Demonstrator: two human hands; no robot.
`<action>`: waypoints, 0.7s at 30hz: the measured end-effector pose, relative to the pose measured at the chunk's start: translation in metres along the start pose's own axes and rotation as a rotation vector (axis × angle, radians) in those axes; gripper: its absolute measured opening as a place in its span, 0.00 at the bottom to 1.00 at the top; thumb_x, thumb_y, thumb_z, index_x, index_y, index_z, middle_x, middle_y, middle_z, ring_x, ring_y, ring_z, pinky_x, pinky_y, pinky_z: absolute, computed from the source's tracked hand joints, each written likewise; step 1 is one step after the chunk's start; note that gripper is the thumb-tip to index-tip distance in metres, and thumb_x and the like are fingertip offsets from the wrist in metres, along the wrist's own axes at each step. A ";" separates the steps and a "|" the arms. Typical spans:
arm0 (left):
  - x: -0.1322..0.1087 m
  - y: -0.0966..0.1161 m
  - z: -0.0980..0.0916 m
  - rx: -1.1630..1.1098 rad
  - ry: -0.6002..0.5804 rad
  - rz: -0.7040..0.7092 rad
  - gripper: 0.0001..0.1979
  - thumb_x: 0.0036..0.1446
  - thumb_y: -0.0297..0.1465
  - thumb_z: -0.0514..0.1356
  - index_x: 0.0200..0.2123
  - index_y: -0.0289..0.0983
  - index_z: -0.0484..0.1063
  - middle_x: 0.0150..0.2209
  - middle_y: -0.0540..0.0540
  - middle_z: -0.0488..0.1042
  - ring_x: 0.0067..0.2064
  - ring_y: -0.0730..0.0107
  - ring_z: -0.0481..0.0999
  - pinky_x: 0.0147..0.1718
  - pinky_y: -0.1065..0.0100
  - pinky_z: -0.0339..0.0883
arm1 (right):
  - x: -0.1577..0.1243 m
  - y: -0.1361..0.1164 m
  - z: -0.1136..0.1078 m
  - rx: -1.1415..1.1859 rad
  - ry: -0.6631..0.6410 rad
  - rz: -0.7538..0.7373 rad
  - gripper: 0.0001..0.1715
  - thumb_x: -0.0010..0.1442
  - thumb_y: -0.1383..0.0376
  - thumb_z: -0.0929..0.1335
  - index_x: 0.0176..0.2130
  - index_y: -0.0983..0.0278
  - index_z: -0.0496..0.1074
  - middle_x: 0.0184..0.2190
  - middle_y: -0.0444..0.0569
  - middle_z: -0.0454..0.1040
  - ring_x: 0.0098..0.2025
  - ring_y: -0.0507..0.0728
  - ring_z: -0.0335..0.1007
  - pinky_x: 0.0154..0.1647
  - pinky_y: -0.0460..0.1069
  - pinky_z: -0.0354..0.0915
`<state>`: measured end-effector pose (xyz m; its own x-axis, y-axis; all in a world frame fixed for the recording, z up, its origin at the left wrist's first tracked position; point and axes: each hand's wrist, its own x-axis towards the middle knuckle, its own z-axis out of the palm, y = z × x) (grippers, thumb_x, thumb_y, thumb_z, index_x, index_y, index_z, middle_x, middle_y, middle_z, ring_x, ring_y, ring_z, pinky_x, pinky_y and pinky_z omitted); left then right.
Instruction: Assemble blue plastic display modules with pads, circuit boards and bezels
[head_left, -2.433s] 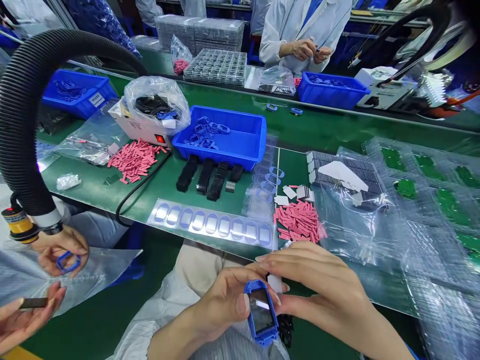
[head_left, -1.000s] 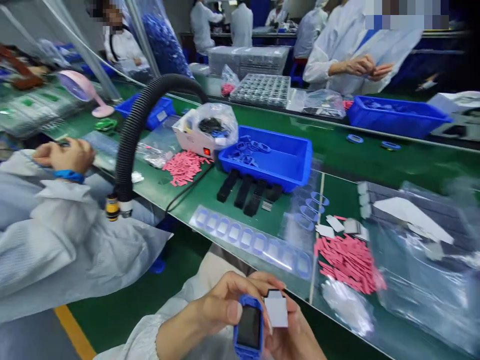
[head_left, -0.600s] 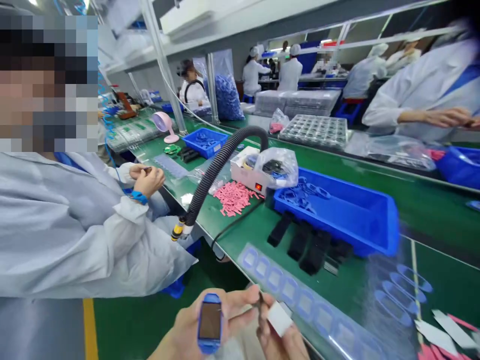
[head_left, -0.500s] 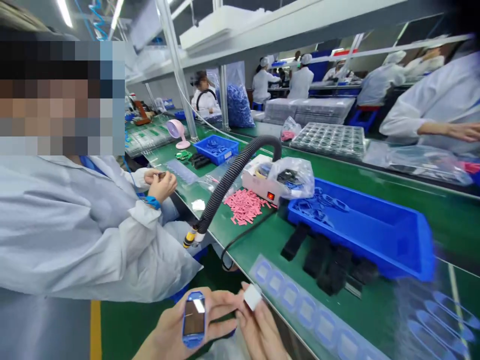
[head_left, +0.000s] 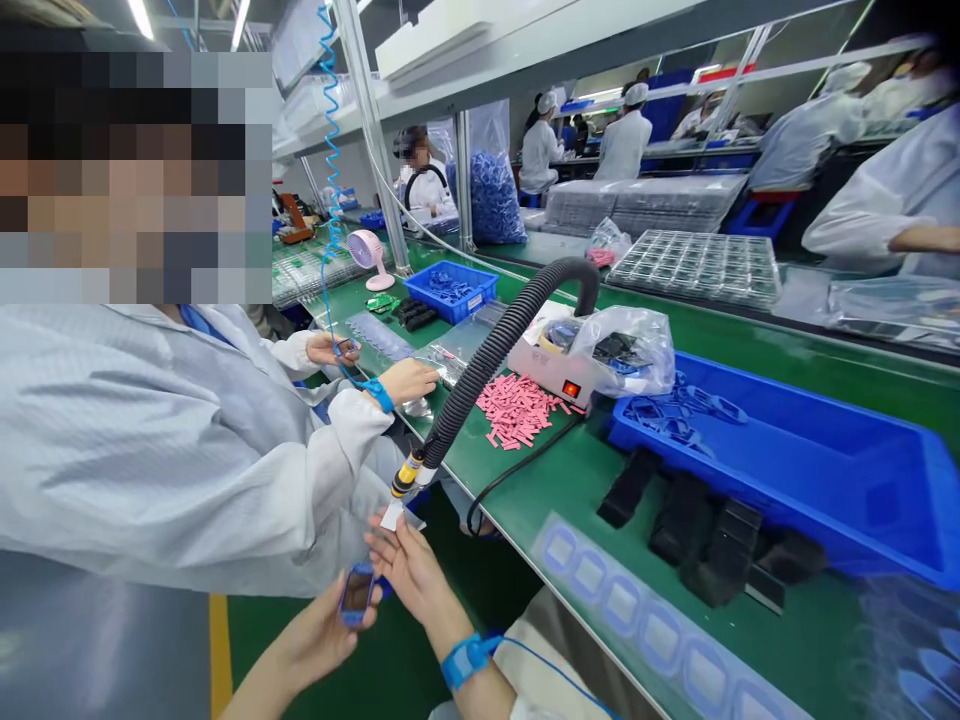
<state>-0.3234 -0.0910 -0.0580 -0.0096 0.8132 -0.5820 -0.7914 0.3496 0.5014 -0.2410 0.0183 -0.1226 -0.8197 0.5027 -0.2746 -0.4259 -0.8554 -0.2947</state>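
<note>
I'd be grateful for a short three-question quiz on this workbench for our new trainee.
1. Which hand holds the blue-framed device: A left, or B right?
2. True or false: the pink strips lie on the green bench, outside the blue tray.
3. Fill the gap: the switch on the white machine is ____.

Key: 1 A, the left hand; 2 true; 3 red.

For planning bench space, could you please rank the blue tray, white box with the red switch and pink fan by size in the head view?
Largest to smallest: blue tray, white box, pink fan. The fan stands farther off, so its true size is unsure.
</note>
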 end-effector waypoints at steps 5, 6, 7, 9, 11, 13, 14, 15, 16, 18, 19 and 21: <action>0.059 0.015 -0.011 -0.021 0.068 0.004 0.10 0.55 0.32 0.63 0.38 0.31 0.73 0.32 0.46 0.78 0.29 0.74 0.79 0.24 0.77 0.72 | -0.004 0.000 -0.027 -0.048 0.061 -0.029 0.17 0.63 0.60 0.65 0.48 0.66 0.67 0.45 0.50 0.71 0.42 0.55 0.71 0.41 0.54 0.70; 0.072 0.016 -0.010 -0.019 0.073 -0.004 0.10 0.58 0.32 0.61 0.40 0.31 0.72 0.33 0.46 0.78 0.29 0.74 0.79 0.25 0.75 0.73 | -0.006 -0.003 -0.033 -0.054 0.077 -0.045 0.17 0.63 0.60 0.65 0.49 0.66 0.67 0.45 0.50 0.71 0.42 0.55 0.71 0.41 0.54 0.70; 0.082 0.016 -0.009 -0.014 0.074 -0.015 0.10 0.60 0.32 0.58 0.41 0.31 0.72 0.34 0.46 0.77 0.30 0.74 0.78 0.25 0.73 0.73 | -0.006 -0.006 -0.037 -0.058 0.093 -0.062 0.17 0.63 0.60 0.65 0.49 0.66 0.67 0.46 0.50 0.71 0.42 0.55 0.71 0.41 0.54 0.70; 0.094 0.016 -0.007 0.001 0.075 -0.041 0.11 0.62 0.33 0.56 0.43 0.32 0.71 0.35 0.46 0.77 0.30 0.73 0.77 0.25 0.71 0.73 | -0.006 -0.012 -0.044 -0.060 0.115 -0.095 0.17 0.63 0.60 0.65 0.49 0.66 0.67 0.46 0.50 0.70 0.43 0.56 0.71 0.42 0.55 0.70; 0.093 0.014 -0.008 0.018 0.082 -0.058 0.10 0.62 0.32 0.57 0.42 0.32 0.71 0.35 0.47 0.76 0.30 0.73 0.77 0.24 0.71 0.73 | -0.003 -0.018 -0.045 -0.055 0.120 -0.118 0.18 0.63 0.59 0.65 0.50 0.66 0.67 0.46 0.51 0.70 0.43 0.56 0.71 0.42 0.55 0.70; 0.081 0.012 -0.014 0.030 0.101 -0.056 0.09 0.61 0.32 0.58 0.40 0.31 0.72 0.33 0.46 0.77 0.29 0.72 0.78 0.23 0.73 0.72 | 0.002 -0.020 -0.039 -0.044 0.103 -0.130 0.18 0.63 0.59 0.65 0.50 0.66 0.67 0.47 0.51 0.70 0.43 0.56 0.71 0.42 0.55 0.70; 0.072 0.012 -0.018 0.033 0.114 -0.049 0.09 0.59 0.31 0.59 0.39 0.30 0.72 0.31 0.46 0.77 0.29 0.72 0.78 0.22 0.74 0.71 | 0.004 -0.021 -0.034 -0.038 0.085 -0.128 0.18 0.63 0.59 0.65 0.50 0.66 0.67 0.47 0.51 0.70 0.43 0.56 0.71 0.42 0.55 0.69; 0.061 0.012 -0.023 0.035 0.131 -0.039 0.09 0.58 0.30 0.61 0.38 0.30 0.73 0.30 0.46 0.77 0.28 0.71 0.78 0.21 0.75 0.71 | 0.007 -0.021 -0.029 -0.031 0.061 -0.122 0.18 0.63 0.59 0.65 0.49 0.66 0.67 0.47 0.51 0.70 0.43 0.56 0.71 0.43 0.55 0.69; 0.051 0.012 -0.029 0.036 0.149 -0.030 0.08 0.56 0.30 0.62 0.38 0.30 0.73 0.30 0.46 0.78 0.27 0.71 0.78 0.20 0.76 0.71 | 0.009 -0.020 -0.023 -0.024 0.033 -0.112 0.18 0.63 0.59 0.65 0.49 0.66 0.67 0.47 0.51 0.70 0.43 0.56 0.71 0.43 0.55 0.69; 0.033 0.012 -0.039 0.033 0.189 -0.009 0.08 0.53 0.29 0.65 0.36 0.31 0.74 0.28 0.47 0.78 0.26 0.72 0.78 0.20 0.76 0.71 | 0.012 -0.019 -0.012 -0.015 -0.028 -0.079 0.18 0.63 0.59 0.65 0.49 0.66 0.67 0.46 0.51 0.70 0.43 0.56 0.71 0.43 0.55 0.69; 0.025 0.013 -0.044 0.031 0.209 0.002 0.08 0.51 0.28 0.66 0.35 0.32 0.74 0.28 0.47 0.78 0.26 0.72 0.78 0.20 0.77 0.72 | 0.013 -0.018 -0.008 -0.012 -0.055 -0.061 0.18 0.63 0.59 0.65 0.49 0.66 0.67 0.46 0.51 0.71 0.43 0.56 0.71 0.43 0.55 0.69; 0.015 0.015 -0.051 0.026 0.243 0.021 0.08 0.49 0.27 0.67 0.34 0.33 0.74 0.28 0.48 0.79 0.26 0.73 0.79 0.21 0.78 0.72 | 0.013 -0.016 -0.001 -0.009 -0.097 -0.032 0.18 0.63 0.59 0.65 0.49 0.66 0.67 0.46 0.51 0.71 0.43 0.56 0.71 0.43 0.55 0.69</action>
<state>-0.3664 -0.0975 -0.0924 -0.1748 0.6856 -0.7067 -0.7738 0.3481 0.5292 -0.2440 0.0389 -0.1224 -0.8393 0.5148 -0.1748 -0.4493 -0.8378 -0.3102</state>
